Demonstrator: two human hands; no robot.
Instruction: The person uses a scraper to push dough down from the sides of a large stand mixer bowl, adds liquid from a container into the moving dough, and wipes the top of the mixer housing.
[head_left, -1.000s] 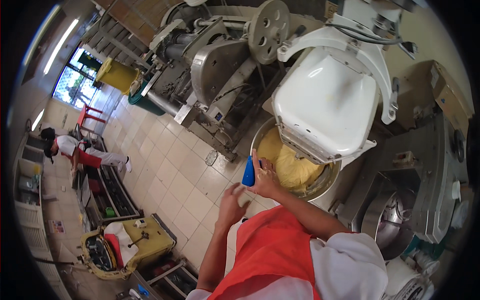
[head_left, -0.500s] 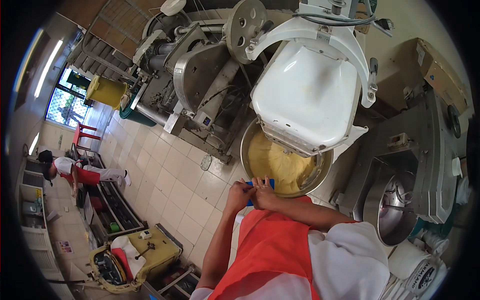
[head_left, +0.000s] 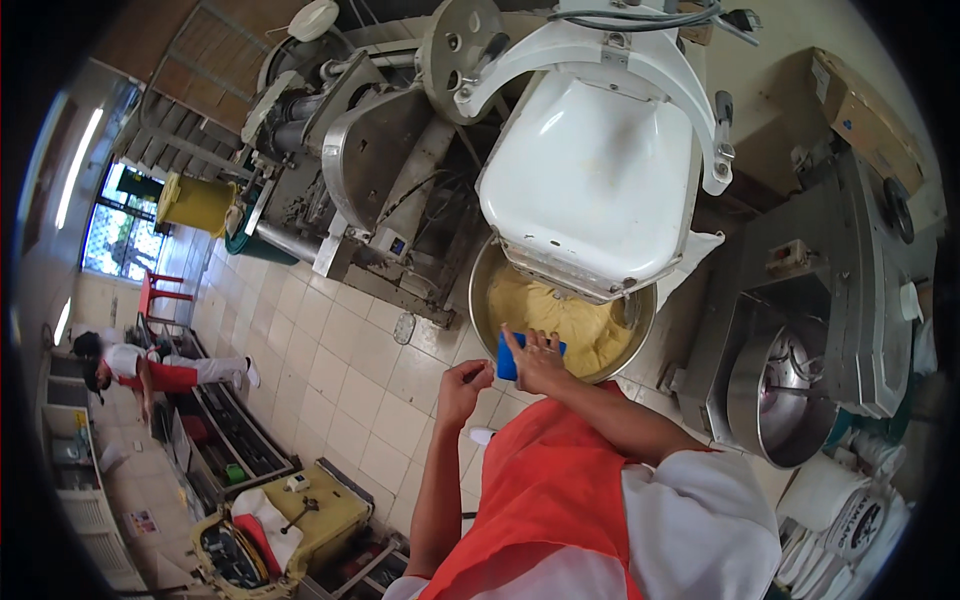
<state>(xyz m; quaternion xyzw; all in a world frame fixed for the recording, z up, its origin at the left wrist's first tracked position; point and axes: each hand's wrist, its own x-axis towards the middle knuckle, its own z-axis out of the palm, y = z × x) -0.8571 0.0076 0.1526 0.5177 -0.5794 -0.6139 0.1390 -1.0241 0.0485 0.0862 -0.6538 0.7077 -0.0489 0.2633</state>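
Note:
My right hand (head_left: 540,366) holds a flat blue dough scraper (head_left: 507,364) at the near rim of a round metal mixing bowl (head_left: 478,308). Its fingers lie across the scraper with the thumb side up. Yellow dough (head_left: 572,330) fills much of the bowl, partly hidden under the white machine head. To the left of the scraper, and apart from it, my left hand (head_left: 464,388) is closed with curled fingers. Whatever may be in those fingers is too small or hidden to tell.
Over the bowl hangs a mixer's white head (head_left: 590,180). Worn metal machinery (head_left: 370,170) stands beyond on the left. To the right is a grey mixer (head_left: 850,270) with a steel bowl (head_left: 765,400). A person in a red apron (head_left: 165,375) stands far left near a yellow machine (head_left: 330,515).
My left hand has come away from the scraper and my right hand, down and left. The right hand has shifted right over the bowl's near rim, still with the scraper.

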